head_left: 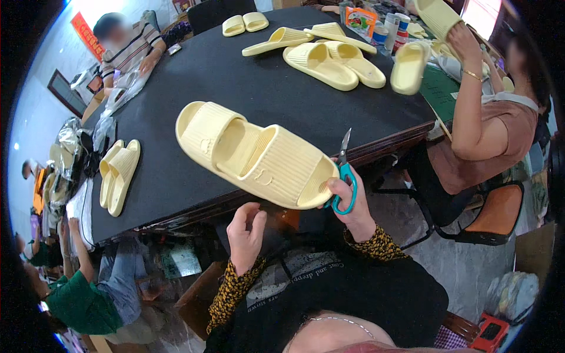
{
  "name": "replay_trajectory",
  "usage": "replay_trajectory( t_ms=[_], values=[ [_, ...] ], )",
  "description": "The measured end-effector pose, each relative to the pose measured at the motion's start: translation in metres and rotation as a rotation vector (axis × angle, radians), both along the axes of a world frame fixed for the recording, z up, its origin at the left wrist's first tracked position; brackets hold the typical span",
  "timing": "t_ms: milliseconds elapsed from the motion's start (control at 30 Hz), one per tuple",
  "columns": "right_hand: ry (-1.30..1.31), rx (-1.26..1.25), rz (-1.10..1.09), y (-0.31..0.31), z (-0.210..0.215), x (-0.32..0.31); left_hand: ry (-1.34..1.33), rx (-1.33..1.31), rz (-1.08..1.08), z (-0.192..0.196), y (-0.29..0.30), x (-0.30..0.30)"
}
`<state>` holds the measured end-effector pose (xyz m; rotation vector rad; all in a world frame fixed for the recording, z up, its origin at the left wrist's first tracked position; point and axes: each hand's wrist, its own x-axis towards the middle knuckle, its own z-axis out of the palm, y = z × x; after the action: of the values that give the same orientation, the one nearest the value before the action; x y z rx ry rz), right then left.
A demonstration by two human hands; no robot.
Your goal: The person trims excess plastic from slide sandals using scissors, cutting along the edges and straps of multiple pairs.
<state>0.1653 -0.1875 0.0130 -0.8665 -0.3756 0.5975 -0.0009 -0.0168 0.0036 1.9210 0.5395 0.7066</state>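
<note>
My right hand (356, 203) grips a pair of pale yellow slippers (235, 147) by the right end, its thumb pressed on the slipper. The two are fitted together, their ribbed straps showing side by side, and are held up over the table's near edge. Teal-handled scissors (346, 188) hang in the same hand, blades pointing up and away. Below the slippers and apart from them, my left hand (244, 235) has loosely bent fingers, with nothing visible between them.
More yellow slippers (323, 65) lie on the dark table (159, 82), with a pair (119, 176) at left and another (245, 23) at the far edge. A co-worker at right (479, 129) lifts a slipper (438, 20). Others sit around the table. An orange-backed chair (491, 212) stands at right.
</note>
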Motion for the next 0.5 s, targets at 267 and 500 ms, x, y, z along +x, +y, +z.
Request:
replay_trajectory(
  t_ms=[267, 500],
  values=[
    [-0.110, 0.086, -0.297, -0.002, 0.016, 0.034, 0.033, -0.027, -0.034, -0.027, 0.030, -0.041],
    [-0.143, 0.079, -0.399, 0.019, 0.060, 0.150, 0.026, -0.121, -0.035, -0.034, 0.026, -0.048]
  ],
)
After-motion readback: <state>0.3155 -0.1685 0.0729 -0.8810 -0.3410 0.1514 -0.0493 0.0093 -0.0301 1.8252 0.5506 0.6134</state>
